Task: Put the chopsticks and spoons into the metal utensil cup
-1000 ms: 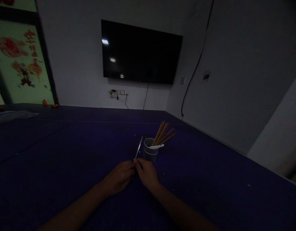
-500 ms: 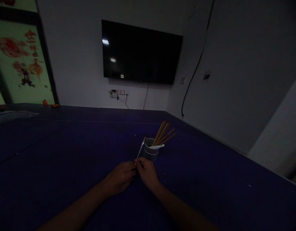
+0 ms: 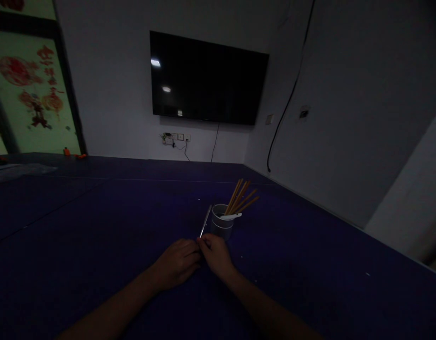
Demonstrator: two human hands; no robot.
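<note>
A thin, shiny metal utensil (image 3: 205, 221) slants up from my hands, its kind too dark to make out. My right hand (image 3: 218, 255) pinches its lower end between thumb and fingers. Close against it, my left hand (image 3: 179, 263) is closed with curled fingers at the same end; what lies inside them is hidden. Just beyond stands a grey cup (image 3: 221, 230), upright and partly behind my right hand. Several wooden chopsticks (image 3: 242, 198) lean to the right in it, with a white spoon (image 3: 234, 216) across its rim.
The cup stands on a wide dark-blue surface (image 3: 115, 217) with small pale specks. Behind it is a wall with a large black television (image 3: 207, 78), sockets (image 3: 180, 137) and hanging cables. Clear plastic sheeting (image 3: 23, 171) and small orange objects (image 3: 66, 151) lie far left.
The metal utensil's upper end has shifted slightly left, away from the cup's rim. Both hands have stayed nearly in place, and the cup has not moved.
</note>
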